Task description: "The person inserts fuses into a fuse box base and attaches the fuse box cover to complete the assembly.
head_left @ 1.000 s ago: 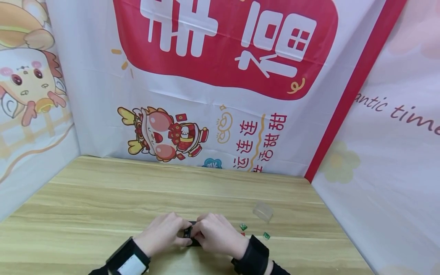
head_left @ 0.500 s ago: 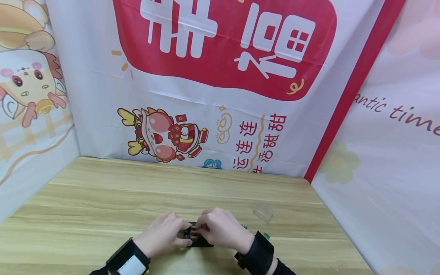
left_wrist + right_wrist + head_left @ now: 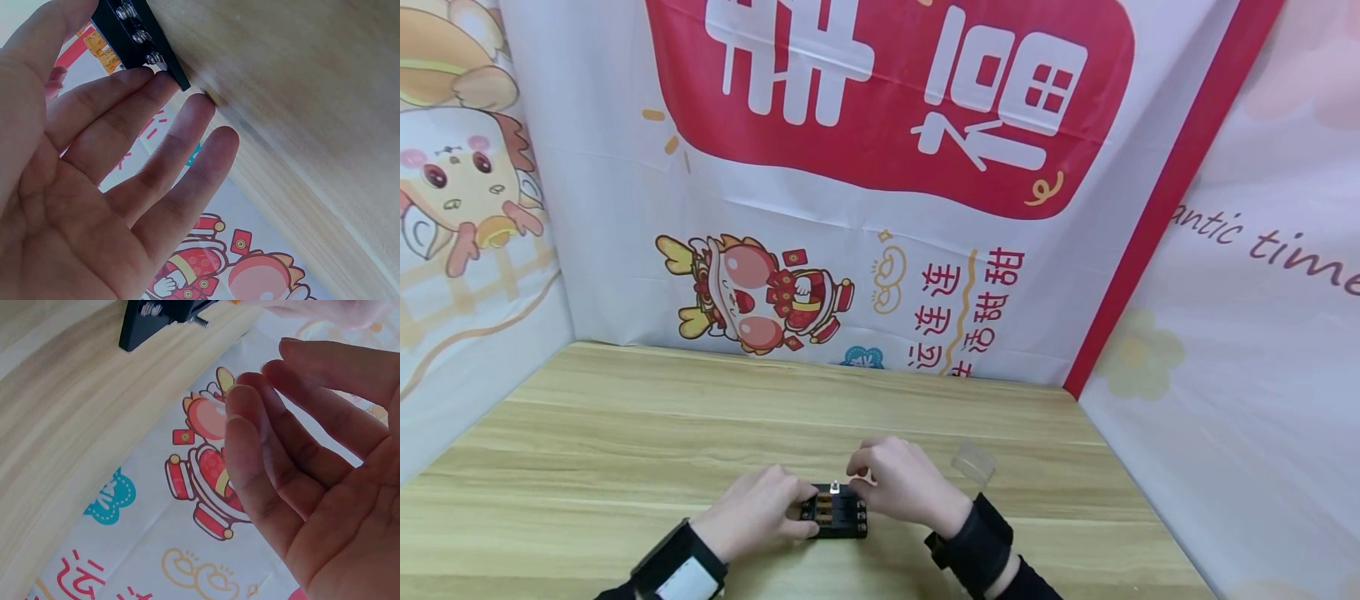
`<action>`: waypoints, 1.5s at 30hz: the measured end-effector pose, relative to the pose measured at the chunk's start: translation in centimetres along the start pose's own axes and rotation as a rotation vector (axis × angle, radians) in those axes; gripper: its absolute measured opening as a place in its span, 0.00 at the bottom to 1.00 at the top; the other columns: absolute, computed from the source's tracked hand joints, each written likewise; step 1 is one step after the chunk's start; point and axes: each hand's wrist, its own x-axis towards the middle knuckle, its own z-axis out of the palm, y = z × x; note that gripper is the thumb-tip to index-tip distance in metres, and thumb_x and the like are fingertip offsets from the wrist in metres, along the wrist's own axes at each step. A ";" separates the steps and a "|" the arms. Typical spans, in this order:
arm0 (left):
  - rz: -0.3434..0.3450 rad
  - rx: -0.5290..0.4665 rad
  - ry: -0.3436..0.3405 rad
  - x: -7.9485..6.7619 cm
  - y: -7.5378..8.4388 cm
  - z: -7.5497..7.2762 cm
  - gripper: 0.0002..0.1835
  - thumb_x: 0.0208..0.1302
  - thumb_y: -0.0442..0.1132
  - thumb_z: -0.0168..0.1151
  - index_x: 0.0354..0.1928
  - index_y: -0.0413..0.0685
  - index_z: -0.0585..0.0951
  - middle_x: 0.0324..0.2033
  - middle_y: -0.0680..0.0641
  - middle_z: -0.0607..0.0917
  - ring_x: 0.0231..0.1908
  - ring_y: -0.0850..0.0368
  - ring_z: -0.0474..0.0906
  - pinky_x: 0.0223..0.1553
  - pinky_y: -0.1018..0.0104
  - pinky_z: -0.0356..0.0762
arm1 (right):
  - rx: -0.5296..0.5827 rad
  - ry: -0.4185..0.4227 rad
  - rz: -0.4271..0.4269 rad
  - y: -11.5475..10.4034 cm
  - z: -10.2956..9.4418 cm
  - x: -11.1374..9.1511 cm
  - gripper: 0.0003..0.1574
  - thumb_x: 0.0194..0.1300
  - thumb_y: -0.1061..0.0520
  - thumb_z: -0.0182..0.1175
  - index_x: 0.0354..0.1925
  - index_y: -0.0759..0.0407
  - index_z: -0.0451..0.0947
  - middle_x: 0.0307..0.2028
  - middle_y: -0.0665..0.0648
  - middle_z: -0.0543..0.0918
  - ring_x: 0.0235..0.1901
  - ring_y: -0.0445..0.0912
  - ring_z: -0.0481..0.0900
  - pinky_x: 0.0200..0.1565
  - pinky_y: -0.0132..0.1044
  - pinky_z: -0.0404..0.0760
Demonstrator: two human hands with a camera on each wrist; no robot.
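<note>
A black fuse block [image 3: 842, 518] with screw terminals lies on the table in the head view, orange-brown pieces seated in its left part. My left hand [image 3: 758, 510] holds the block's left end between thumb and fingers. In the left wrist view, that hand's fingertips meet the block [image 3: 134, 37], and the other fingers extend loosely. At the block's far right corner, my right hand [image 3: 904, 482] hovers with fingers bent. Seen from the right wrist, this hand [image 3: 331, 469] is loosely curved with nothing visible in its grasp, apart from the block [image 3: 156, 319].
A clear plastic cover [image 3: 973, 462] sits on the wooden table [image 3: 700, 417] behind the right hand. Printed cloth walls [image 3: 820, 217] enclose the table at the back and both sides. Black straps [image 3: 973, 542] circle the wrists.
My right hand has lifted off the fuse block and moved right and back, uncovering its top. Small green and red pieces at the right are now hidden behind that arm. My left hand stays put.
</note>
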 end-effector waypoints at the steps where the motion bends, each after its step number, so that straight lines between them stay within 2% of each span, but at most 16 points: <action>1: -0.003 -0.001 -0.001 0.0 0.0 0.0 0.10 0.53 0.53 0.68 0.31 0.58 0.82 0.19 0.65 0.71 0.17 0.69 0.61 0.19 0.71 0.58 | -0.006 -0.005 0.005 0.1 0.0 0.0 0.03 0.57 0.57 0.64 0.33 0.51 0.83 0.30 0.41 0.78 0.28 0.33 0.75 0.28 0.21 0.66; 8: -0.018 -0.011 -0.012 0.1 0.0 0.0 0.10 0.52 0.53 0.68 0.32 0.58 0.83 0.20 0.64 0.71 0.17 0.69 0.62 0.19 0.71 0.57 | -0.032 -0.041 0.031 0.1 0.1 0.0 0.04 0.57 0.56 0.65 0.33 0.48 0.84 0.31 0.41 0.77 0.26 0.30 0.70 0.27 0.22 0.65; 13: -0.013 -0.024 -0.014 0.1 0.0 0.0 0.11 0.53 0.52 0.68 0.34 0.56 0.84 0.20 0.63 0.72 0.17 0.69 0.62 0.19 0.71 0.57 | -0.034 -0.044 0.017 0.0 0.4 0.0 0.04 0.56 0.57 0.66 0.32 0.48 0.84 0.28 0.39 0.77 0.27 0.29 0.71 0.27 0.21 0.66; 17: -0.022 -0.032 -0.020 0.1 0.0 0.0 0.13 0.53 0.53 0.67 0.37 0.56 0.85 0.20 0.63 0.72 0.17 0.69 0.62 0.19 0.72 0.57 | -0.027 -0.030 -0.004 0.0 0.6 -0.1 0.03 0.55 0.57 0.66 0.31 0.49 0.84 0.27 0.39 0.77 0.26 0.28 0.71 0.27 0.20 0.66; 26: -0.015 -0.025 -0.012 0.2 0.0 0.1 0.10 0.53 0.52 0.67 0.33 0.58 0.83 0.18 0.64 0.71 0.16 0.69 0.60 0.18 0.72 0.56 | -0.024 0.037 0.005 0.3 1.0 -0.4 0.02 0.58 0.56 0.64 0.30 0.48 0.83 0.25 0.37 0.75 0.24 0.27 0.69 0.27 0.19 0.65; 32: -0.013 -0.023 -0.008 0.1 0.0 0.2 0.10 0.54 0.52 0.67 0.33 0.57 0.83 0.20 0.62 0.73 0.16 0.69 0.60 0.18 0.71 0.55 | -0.032 0.066 0.007 0.7 1.2 -1.4 0.02 0.58 0.55 0.64 0.29 0.49 0.83 0.25 0.40 0.76 0.25 0.30 0.71 0.28 0.19 0.66; 38: -0.033 -0.026 -0.017 0.1 0.1 0.3 0.17 0.53 0.53 0.67 0.40 0.52 0.85 0.24 0.61 0.75 0.17 0.68 0.62 0.19 0.71 0.56 | -0.043 0.065 0.051 1.6 1.3 -2.9 0.02 0.59 0.55 0.65 0.30 0.51 0.82 0.27 0.41 0.76 0.27 0.32 0.73 0.29 0.21 0.67; 45: -0.009 -0.022 0.008 0.0 0.0 0.5 0.08 0.54 0.52 0.67 0.30 0.60 0.81 0.19 0.65 0.72 0.15 0.69 0.60 0.17 0.71 0.57 | -0.058 0.124 0.097 3.1 1.3 -4.7 0.03 0.56 0.55 0.67 0.31 0.51 0.83 0.30 0.44 0.77 0.31 0.36 0.75 0.34 0.27 0.72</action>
